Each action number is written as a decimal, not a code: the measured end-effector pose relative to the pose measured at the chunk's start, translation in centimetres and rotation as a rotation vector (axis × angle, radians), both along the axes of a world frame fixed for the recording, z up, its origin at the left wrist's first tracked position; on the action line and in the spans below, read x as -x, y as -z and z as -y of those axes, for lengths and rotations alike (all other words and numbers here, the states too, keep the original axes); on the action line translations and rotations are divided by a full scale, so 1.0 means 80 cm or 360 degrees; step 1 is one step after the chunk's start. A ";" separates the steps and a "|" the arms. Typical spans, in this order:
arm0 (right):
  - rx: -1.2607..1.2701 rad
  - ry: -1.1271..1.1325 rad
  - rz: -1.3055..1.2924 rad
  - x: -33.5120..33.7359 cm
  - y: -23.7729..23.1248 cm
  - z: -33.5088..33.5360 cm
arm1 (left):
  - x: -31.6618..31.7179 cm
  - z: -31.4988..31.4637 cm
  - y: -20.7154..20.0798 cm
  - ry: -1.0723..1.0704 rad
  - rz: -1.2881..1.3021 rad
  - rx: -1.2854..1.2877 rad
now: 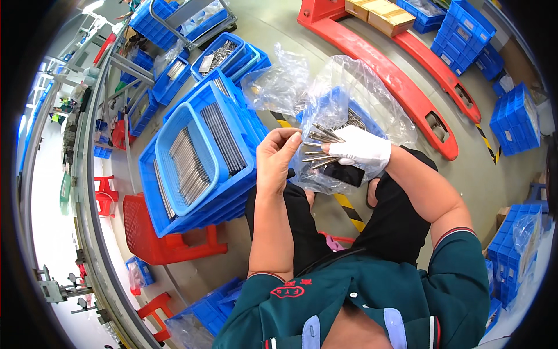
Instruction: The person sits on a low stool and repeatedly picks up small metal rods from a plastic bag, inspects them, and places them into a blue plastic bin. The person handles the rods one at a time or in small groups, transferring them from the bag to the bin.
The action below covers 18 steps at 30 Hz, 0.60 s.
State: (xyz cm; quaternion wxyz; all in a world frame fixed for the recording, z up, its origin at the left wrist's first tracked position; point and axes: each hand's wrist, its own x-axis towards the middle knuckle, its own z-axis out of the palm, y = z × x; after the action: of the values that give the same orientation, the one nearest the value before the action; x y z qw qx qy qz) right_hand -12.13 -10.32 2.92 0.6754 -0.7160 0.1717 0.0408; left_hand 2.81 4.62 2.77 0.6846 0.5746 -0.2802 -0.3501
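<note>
My right hand [361,146], in a white glove, is closed around several shiny metal rods [323,135] whose ends fan out toward the left. Bare and raised beside those ends, my left hand [278,156] has its thumb and forefinger pinched together; anything between them is too small to make out. Under the right hand stands a blue crate [375,119] lined with a clear plastic bag [349,72], with more loose metal rods [353,119] inside. A black flat object [344,173] lies just below the gloved hand. To the left, a light-blue basket [218,174] holds neatly lined-up metal rods [189,166].
The basket sits in a larger blue crate [152,200] beside a red plastic stool [139,218]. A red pallet jack [378,61] carrying cardboard boxes [381,16] spans the far right. Stacked blue crates [514,119] stand at right, and another crate of metal parts [218,55] stands far left.
</note>
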 end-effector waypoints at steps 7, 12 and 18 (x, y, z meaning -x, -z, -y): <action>-0.0160 -0.0074 -0.0095 -0.002 0.002 -0.002 | 0.003 -0.002 0.004 0.0139 -0.0076 -0.0061; -0.0201 -0.0058 -0.0081 -0.003 0.003 -0.003 | 0.000 -0.004 0.006 0.0166 -0.0026 -0.0070; 0.0168 -0.0075 -0.0158 -0.001 -0.020 -0.009 | -0.007 -0.010 0.009 0.0190 0.0070 -0.0157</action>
State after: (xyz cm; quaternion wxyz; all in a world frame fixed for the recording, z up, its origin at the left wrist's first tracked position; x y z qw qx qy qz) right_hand -12.03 -9.56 4.50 0.6262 -0.7516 0.1898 0.0831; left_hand 3.37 5.40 2.08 0.6270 0.5975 -0.3113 -0.3911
